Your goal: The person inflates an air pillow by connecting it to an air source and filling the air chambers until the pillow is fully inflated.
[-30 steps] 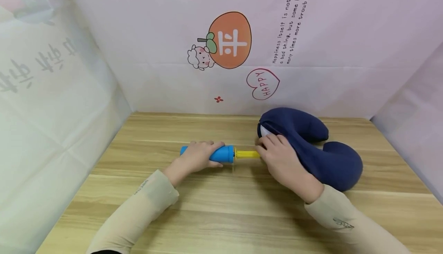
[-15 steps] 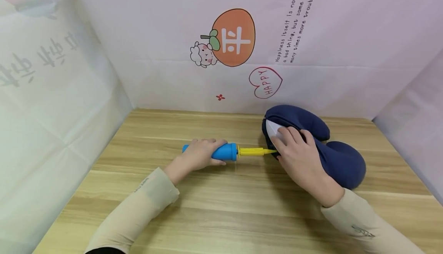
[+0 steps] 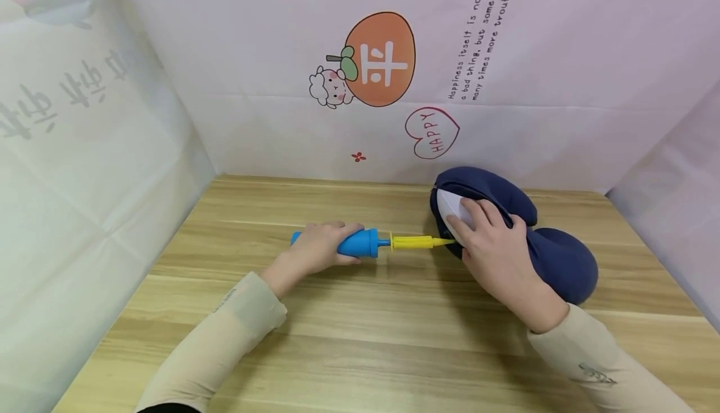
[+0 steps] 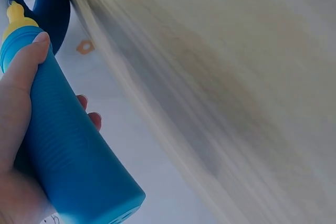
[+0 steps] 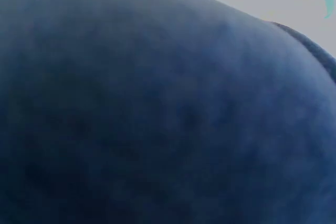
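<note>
My left hand [image 3: 316, 249] grips the blue barrel of a hand air pump [image 3: 360, 242], lying level above the table. A short blue rod joins the barrel to the yellow front part [image 3: 413, 242], whose tapered nozzle tip ends at the opening of a navy U-shaped neck pillow [image 3: 562, 266]. White inner lining [image 3: 450, 207] shows through that opening. My right hand [image 3: 500, 260] holds the pillow there, fingers bent over the lining and cover edge; its thumb and the very tip of the nozzle are hidden. Navy fabric [image 5: 168, 103] fills most of the right wrist view.
The wood-grain table [image 3: 360, 350] carries the pillow at its back right. Behind stands a white printed cloth wall [image 3: 270, 132], close to the pillow's far side. More white cloth hangs at the left [image 3: 84, 182] and right.
My right hand has gone from the pump's yellow end to the pillow's opening, exposing more white lining. The blue barrel has drawn slightly left from the yellow part, baring the rod.
</note>
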### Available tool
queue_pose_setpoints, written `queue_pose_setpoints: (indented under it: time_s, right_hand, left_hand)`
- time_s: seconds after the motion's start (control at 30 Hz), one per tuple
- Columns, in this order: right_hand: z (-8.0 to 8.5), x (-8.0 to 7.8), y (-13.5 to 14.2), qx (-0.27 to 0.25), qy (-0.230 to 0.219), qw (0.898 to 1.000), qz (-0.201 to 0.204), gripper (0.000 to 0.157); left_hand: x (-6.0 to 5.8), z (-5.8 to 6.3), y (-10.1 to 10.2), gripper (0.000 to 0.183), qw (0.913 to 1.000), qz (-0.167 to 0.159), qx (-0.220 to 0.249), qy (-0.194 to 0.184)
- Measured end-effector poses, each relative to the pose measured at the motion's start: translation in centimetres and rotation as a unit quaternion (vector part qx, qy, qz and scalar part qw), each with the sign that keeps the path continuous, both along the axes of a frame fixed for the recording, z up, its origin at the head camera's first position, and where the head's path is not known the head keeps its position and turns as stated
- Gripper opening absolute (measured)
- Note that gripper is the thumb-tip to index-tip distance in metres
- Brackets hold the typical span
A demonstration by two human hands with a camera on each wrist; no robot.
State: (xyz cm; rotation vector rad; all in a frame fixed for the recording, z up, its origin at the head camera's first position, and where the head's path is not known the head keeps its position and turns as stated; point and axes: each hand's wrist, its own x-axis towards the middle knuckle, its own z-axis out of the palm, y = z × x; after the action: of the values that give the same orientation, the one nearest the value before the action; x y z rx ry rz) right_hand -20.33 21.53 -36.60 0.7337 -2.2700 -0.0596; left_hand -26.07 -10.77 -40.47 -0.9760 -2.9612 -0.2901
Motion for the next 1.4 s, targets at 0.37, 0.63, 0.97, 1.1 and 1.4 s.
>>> queue_pose_setpoints:
  time_s: [0.37, 0.63, 0.97, 1.1, 1.4]
  right_hand:
    - [-0.4, 0.0, 0.1, -0.008, -0.017, 1.000, 0.002, 0.048]
    - [-0.9, 0.2, -0.9, 0.014, -0.020, 0.999, 0.021, 0.037]
    - [-0.9, 0.1, -0.8, -0.007, -0.028, 0.999, 0.017, 0.037]
    - [-1.1, 0.1, -0.7, -0.006, -0.033, 0.999, 0.018, 0.037]
    - [-1.0, -0.2, -0.4, 0.014, -0.026, 1.000, 0.000, 0.033]
  left_hand:
    - [0.4, -0.2, 1.4, 0.072, 0.9988, -0.042, -0.006, -0.026]
    - [0.5, 0.0, 2.9, 0.073, 0.9984, -0.047, -0.031, -0.007]
    - [0.1, 0.2, 4.8, 0.077, 0.9966, -0.075, -0.034, 0.001]
    - [0.0, 0.1, 5.1, 0.074, 0.9943, -0.099, -0.033, 0.024]
    - [0.2, -0.5, 4.0, 0.063, 0.9898, -0.139, -0.002, 0.029]
